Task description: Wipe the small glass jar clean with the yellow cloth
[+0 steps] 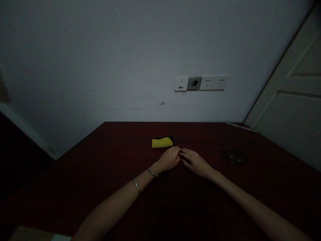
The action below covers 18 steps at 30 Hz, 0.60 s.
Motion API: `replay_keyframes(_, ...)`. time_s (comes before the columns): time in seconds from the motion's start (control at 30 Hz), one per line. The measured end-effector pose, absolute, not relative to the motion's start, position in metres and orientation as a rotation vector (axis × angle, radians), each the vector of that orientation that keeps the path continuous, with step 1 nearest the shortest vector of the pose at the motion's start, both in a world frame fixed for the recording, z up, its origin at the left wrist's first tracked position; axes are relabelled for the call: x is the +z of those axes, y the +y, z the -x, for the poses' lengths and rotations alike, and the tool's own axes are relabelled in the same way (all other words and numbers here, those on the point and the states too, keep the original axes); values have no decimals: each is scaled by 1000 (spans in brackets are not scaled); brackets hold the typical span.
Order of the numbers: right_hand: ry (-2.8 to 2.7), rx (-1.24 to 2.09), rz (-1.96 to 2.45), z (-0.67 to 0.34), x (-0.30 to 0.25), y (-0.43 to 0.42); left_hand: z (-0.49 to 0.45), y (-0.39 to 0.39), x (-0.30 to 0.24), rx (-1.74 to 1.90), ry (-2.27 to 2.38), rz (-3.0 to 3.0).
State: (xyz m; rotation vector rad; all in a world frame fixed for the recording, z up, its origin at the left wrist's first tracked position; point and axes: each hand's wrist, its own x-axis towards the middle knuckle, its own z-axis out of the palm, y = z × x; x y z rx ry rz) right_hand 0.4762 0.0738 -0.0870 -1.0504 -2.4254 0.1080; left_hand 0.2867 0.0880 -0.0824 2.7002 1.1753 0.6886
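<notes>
My left hand (170, 158) rests palm down on the dark red table, its fingers loosely bent and nothing visible in it. Its fingertips meet or nearly meet those of my right hand (197, 164), which lies on the tabletop with fingers apart and holds nothing. Just beyond my left hand lies a small yellow and black object (162, 143), long and rounded like a soft case; its exact kind is unclear in the dim light. Two bangles (136, 184) circle my left wrist and forearm.
A round, dark see-through glass dish (234, 156) sits on the table (120, 140) to the right. A thin pale strip (241, 127) lies at the far right corner. Wall sockets (213, 83) are above the table's back edge, and a white panelled door (296, 97) stands at right.
</notes>
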Motion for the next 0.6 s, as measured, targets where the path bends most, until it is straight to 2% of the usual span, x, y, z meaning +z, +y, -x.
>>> replay_keyframes(0.6,-2405,158,1104,-474,-81,68,-288,89,-81,662,1186,-2747)
